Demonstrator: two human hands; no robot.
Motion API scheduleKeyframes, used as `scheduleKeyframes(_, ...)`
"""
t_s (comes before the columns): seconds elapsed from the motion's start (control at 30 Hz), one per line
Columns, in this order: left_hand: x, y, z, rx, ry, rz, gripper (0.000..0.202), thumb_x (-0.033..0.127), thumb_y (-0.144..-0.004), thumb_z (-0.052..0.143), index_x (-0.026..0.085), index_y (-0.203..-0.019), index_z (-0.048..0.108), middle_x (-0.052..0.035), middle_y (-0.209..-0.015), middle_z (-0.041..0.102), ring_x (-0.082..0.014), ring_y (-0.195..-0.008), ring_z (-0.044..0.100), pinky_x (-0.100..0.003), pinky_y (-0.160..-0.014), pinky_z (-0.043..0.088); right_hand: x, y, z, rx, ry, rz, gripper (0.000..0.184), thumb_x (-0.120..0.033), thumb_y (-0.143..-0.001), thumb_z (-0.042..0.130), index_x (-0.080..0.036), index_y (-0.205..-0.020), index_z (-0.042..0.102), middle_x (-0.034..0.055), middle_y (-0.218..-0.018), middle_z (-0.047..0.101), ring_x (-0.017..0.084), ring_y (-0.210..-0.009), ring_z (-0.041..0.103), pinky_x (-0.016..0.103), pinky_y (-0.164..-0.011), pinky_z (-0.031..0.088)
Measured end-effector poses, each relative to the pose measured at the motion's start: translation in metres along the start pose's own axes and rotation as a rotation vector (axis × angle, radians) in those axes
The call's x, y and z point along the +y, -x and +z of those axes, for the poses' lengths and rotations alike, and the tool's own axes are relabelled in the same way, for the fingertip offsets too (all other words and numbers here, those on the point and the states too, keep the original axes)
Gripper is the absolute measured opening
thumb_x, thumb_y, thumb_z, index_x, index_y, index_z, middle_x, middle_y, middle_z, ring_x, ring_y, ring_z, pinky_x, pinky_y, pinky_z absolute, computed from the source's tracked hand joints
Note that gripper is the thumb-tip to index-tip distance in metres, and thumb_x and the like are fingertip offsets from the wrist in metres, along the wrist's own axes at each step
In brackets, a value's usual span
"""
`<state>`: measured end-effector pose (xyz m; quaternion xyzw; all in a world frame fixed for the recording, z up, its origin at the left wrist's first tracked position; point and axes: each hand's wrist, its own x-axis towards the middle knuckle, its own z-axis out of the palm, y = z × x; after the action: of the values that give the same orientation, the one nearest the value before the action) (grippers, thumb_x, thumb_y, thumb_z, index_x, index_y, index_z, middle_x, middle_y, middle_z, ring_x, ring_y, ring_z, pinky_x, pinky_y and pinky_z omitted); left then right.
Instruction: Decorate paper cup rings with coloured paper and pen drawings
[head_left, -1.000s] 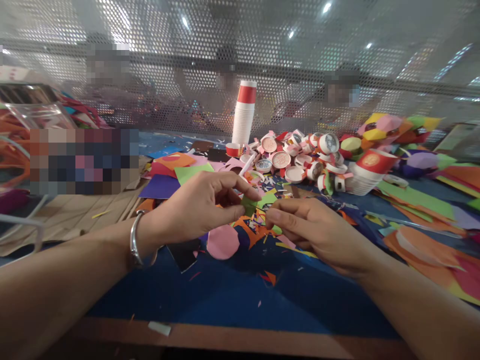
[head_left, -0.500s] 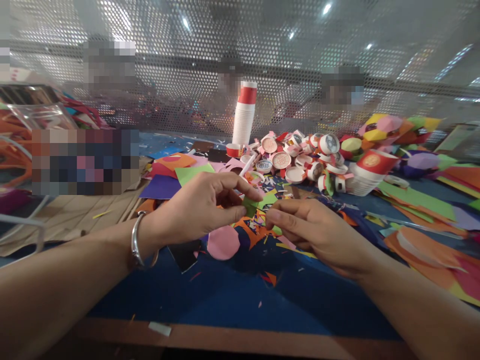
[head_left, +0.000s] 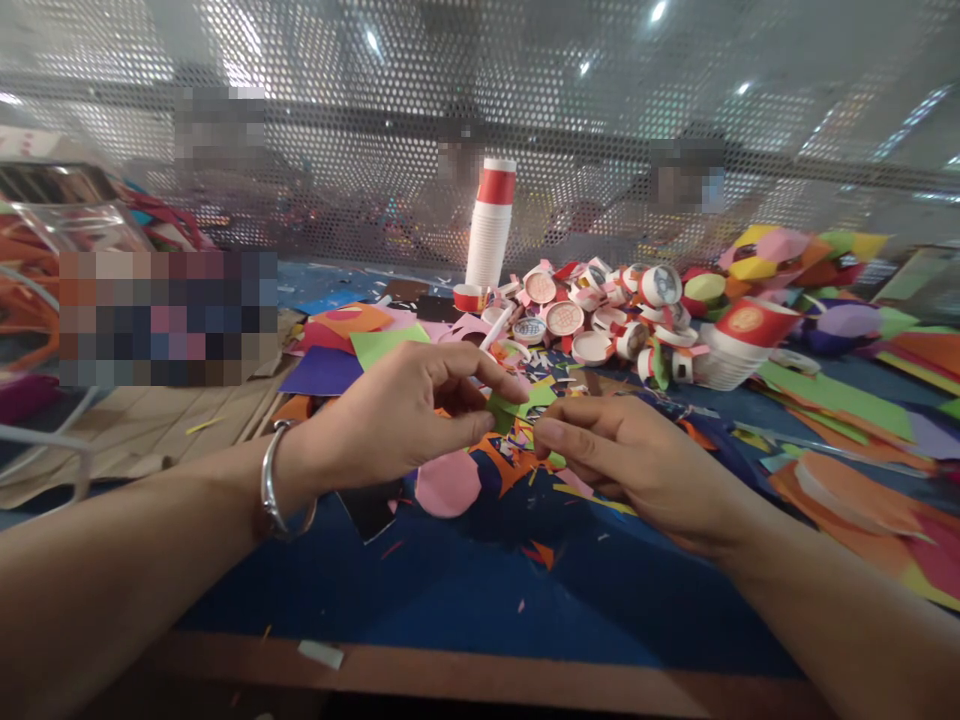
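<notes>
My left hand (head_left: pixel 397 415), a metal bangle on its wrist, pinches a small green paper scrap (head_left: pixel 501 411) between thumb and forefinger above the blue table top (head_left: pixel 450 590). My right hand (head_left: pixel 637 465) is close beside it on the right, fingers curled and pressed together near the scrap; what they hold, if anything, is hidden. Below the hands lie a pink paper circle (head_left: pixel 448 483) and many orange, yellow and green cuttings.
A tall stack of red-and-white paper cups (head_left: pixel 490 225) stands at the back centre. A heap of cut cup bottoms (head_left: pixel 600 320) and one tipped cup (head_left: pixel 739 340) lie behind the hands. Coloured paper sheets (head_left: pixel 847 400) cover the right side. A perforated metal screen (head_left: pixel 480 120) closes off the back.
</notes>
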<state>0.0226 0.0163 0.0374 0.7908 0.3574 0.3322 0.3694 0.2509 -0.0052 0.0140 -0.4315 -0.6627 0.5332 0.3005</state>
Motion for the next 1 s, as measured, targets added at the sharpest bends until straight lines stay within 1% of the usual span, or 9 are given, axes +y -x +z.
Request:
scheduleKeyframes(0.07,0.0000,0.0002,0.0000,0.000,0.004,0.004,0.022,0.019,-0.081,0.070,0.015,-0.103,0.074,-0.0069,-0.097,0.077,-0.0182,-0.086,0.074,-0.030,-0.077,0.060,-0.0004,0.0006,0.0000,-0.001,-0.001,0.000,0.052,-0.067,-0.088,0.067,-0.020,-0.071,0.051,-0.0105,-0.056,0.025,0.006,-0.046,0.018,0.026,-0.044,0.010)
scheduleKeyframes(0.2,-0.0013,0.0007,0.0001,0.005,-0.014,0.011,0.023,0.018,-0.083,0.069,0.016,-0.104,0.074,-0.0056,-0.095,0.076,-0.0165,-0.083,0.072,-0.028,-0.073,0.058,0.0006,0.0018,0.0001,0.005,0.006,0.002,0.053,-0.068,-0.088,0.066,-0.021,-0.070,0.050,-0.0104,-0.054,0.025,0.006,-0.046,0.019,0.026,-0.044,0.010)
scheduleKeyframes(0.3,-0.0023,0.0007,-0.0001,0.003,-0.021,0.018,0.023,0.017,-0.083,0.068,0.015,-0.106,0.074,-0.0060,-0.095,0.075,-0.0162,-0.082,0.070,-0.028,-0.072,0.057,0.0020,0.0021,0.0004,0.012,0.007,0.002,0.054,-0.068,-0.088,0.066,-0.021,-0.069,0.048,-0.0105,-0.054,0.024,0.006,-0.047,0.018,0.027,-0.044,0.010)
scheduleKeyframes(0.47,-0.0020,0.0002,-0.0002,-0.015,-0.013,0.002,0.024,0.017,-0.083,0.069,0.014,-0.106,0.074,-0.0080,-0.097,0.076,-0.0187,-0.084,0.072,-0.030,-0.073,0.058,0.0022,0.0008,0.0011,0.006,0.013,0.020,0.051,-0.067,-0.089,0.065,-0.020,-0.073,0.053,-0.0109,-0.054,0.024,0.006,-0.046,0.018,0.026,-0.044,0.009)
scheduleKeyframes(0.63,-0.0022,0.0006,0.0016,-0.049,0.062,-0.006,0.022,0.016,-0.083,0.068,0.012,-0.104,0.072,-0.0083,-0.095,0.077,-0.0186,-0.084,0.074,-0.029,-0.072,0.057,0.0008,0.0002,0.0022,0.003,0.006,0.003,0.051,-0.066,-0.089,0.067,-0.020,-0.072,0.052,-0.0106,-0.055,0.025,0.006,-0.046,0.018,0.025,-0.043,0.011)
scheduleKeyframes(0.77,-0.0017,0.0012,0.0020,-0.055,0.064,-0.017,0.023,0.018,-0.084,0.069,0.011,-0.105,0.072,-0.0091,-0.095,0.077,-0.0193,-0.084,0.074,-0.030,-0.072,0.057,0.0010,0.0009,0.0026,0.011,0.034,-0.013,0.051,-0.066,-0.090,0.066,-0.019,-0.072,0.054,-0.0101,-0.055,0.028,0.005,-0.046,0.021,0.024,-0.042,0.012)
scheduleKeyframes(0.87,-0.0020,-0.0001,0.0008,-0.021,0.059,-0.024,0.024,0.018,-0.082,0.071,0.013,-0.106,0.074,-0.0067,-0.092,0.076,-0.0172,-0.080,0.072,-0.028,-0.069,0.055,0.0019,0.0014,0.0008,0.021,0.030,-0.012,0.052,-0.067,-0.089,0.066,-0.019,-0.072,0.054,-0.0103,-0.053,0.028,0.005,-0.045,0.021,0.023,-0.041,0.012)
scheduleKeyframes(1.0,-0.0055,-0.0044,-0.0037,0.088,0.115,-0.065,0.024,0.020,-0.081,0.075,0.014,-0.104,0.074,-0.0039,-0.086,0.075,-0.0144,-0.075,0.069,-0.026,-0.067,0.054,0.0015,0.0025,-0.0039,0.048,-0.016,0.002,0.049,-0.064,-0.089,0.069,-0.019,-0.074,0.056,-0.0090,-0.054,0.035,0.004,-0.045,0.024,0.022,-0.040,0.012)
